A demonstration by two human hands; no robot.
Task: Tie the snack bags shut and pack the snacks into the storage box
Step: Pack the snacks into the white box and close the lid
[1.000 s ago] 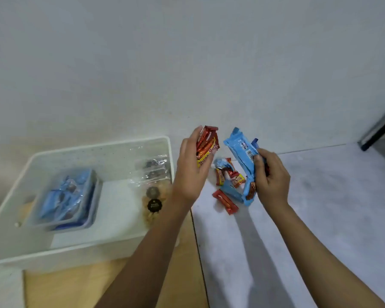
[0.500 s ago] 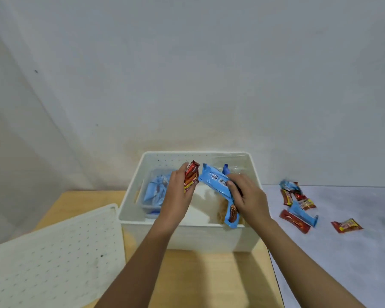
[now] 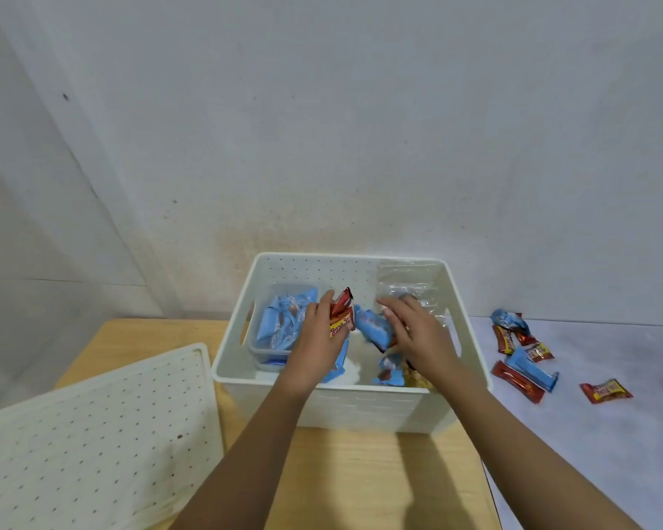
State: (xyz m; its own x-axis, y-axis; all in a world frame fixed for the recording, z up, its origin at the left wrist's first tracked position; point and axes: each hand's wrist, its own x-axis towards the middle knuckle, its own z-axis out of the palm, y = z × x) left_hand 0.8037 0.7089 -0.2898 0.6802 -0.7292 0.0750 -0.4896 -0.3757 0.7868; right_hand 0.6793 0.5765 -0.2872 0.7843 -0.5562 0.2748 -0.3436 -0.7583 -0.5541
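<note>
A: Where are the hands?

B: Both are over the open white storage box (image 3: 345, 405), which sits at the middle of the wooden surface (image 3: 360, 476). The left hand (image 3: 318, 338) has its fingers clamped on red snack packets (image 3: 341, 311), held just above the box interior. The right hand (image 3: 418, 334) has its fingers closed around blue snack packets (image 3: 374, 328), also inside the box rim.

A: What is already in the box?

B: At 9 o'clock inside it, a clear tub (image 3: 263, 353) holds blue wrapped snacks (image 3: 280, 323). At 1 o'clock a clear plastic bag (image 3: 410, 283) leans against the back wall. Below the right hand another blue packet (image 3: 391, 371) lies on the box floor, with pale round snacks just beside it at 5 o'clock; I cannot tell what bag they belong to.

A: And outside the box?

B: At 3 o'clock, on the grey surface (image 3: 590, 453), loose snacks (image 3: 521, 357) lie scattered, red and blue wrappers mixed, some touching. One red packet (image 3: 605, 391) lies apart at the far right. At 8 o'clock the perforated white lid (image 3: 92, 434) lies flat, near the box but not on it.
</note>
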